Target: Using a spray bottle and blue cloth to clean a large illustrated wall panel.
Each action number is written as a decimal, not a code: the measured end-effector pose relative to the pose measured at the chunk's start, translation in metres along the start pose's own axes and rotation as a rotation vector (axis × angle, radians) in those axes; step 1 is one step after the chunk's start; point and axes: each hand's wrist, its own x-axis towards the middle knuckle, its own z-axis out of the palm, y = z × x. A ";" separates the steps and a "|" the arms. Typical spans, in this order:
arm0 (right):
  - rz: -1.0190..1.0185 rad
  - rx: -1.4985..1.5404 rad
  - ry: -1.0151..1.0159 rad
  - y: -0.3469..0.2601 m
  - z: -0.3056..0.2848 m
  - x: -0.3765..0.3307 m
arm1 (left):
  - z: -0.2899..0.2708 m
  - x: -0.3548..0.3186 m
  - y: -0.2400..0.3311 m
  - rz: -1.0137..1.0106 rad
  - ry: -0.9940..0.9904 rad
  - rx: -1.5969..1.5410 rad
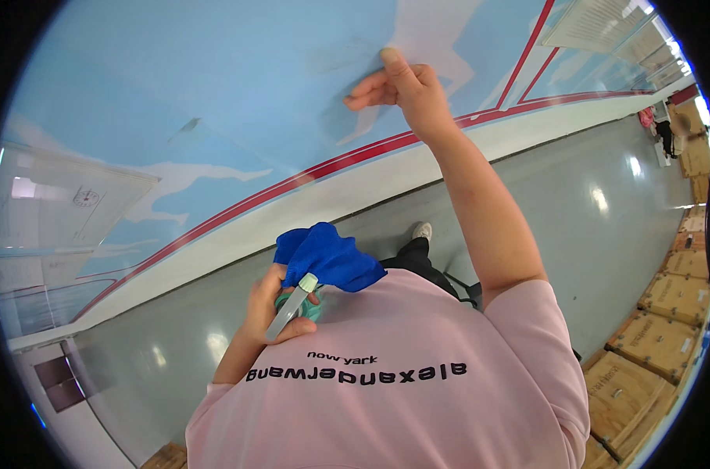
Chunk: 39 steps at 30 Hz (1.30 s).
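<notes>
My right hand (409, 92) is raised in front of the light blue wall (237, 86), thumb stretched out and fingers loosely apart, holding nothing. Beside its fingertips the wall bears a faint grey scuff (347, 61); whether the hand touches the surface I cannot tell. Close to my chest, my left hand (262, 309) is closed round what looks like a spray bottle (290, 309), with a whitish head, a pale green nozzle and a greenish clear body. A bright blue cloth (327, 256) hangs over that hand's fingers, hiding some of them.
A red stripe (331, 166) and white lower band run along the wall. Another dark mark (189, 127) shows farther left. Grey shiny floor (179, 336) lies below. Wooden crates (656, 341) line the right side, and a white door (66, 399) stands at the lower left.
</notes>
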 end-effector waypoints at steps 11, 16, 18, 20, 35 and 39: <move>0.090 -0.012 -0.470 0.040 0.065 -0.109 | 0.011 -0.001 -0.002 0.177 0.105 0.049; 0.180 -0.222 -0.655 0.032 0.060 -0.118 | 0.012 -0.008 0.004 0.090 0.089 0.087; 0.034 -0.269 -0.598 0.024 0.050 -0.115 | 0.013 -0.009 0.001 0.097 0.081 0.087; -0.021 -0.281 -0.563 0.020 0.046 -0.119 | 0.016 -0.005 0.002 0.109 0.069 0.087; -0.892 -0.342 0.710 -0.081 -0.043 -0.018 | 0.005 0.040 0.025 0.217 0.188 -0.074; -1.286 -0.899 0.745 -0.046 -0.044 0.047 | 0.002 0.061 0.063 0.239 0.142 -0.116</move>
